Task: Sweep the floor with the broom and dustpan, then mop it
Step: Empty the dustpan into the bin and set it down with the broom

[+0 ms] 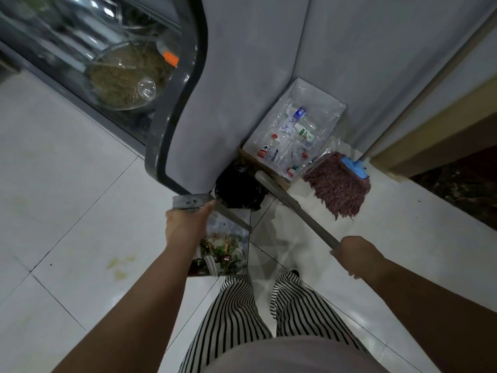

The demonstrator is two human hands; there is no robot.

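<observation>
Both hands are busy: my left hand (185, 224) grips the loaded dustpan (223, 246) above the floor, my right hand (355, 254) clamps the broom (293, 208) handle. Tilting could spill debris short of the black bin (239, 189).

A food shop: glass display case (113, 76) of dishes, tiled floor (67, 184), box of empty bottles (293, 133).

Bare forearms, no sleeves; black-and-white vert. striped trousers (236, 319), pale top (290, 356) at btm edge.
</observation>
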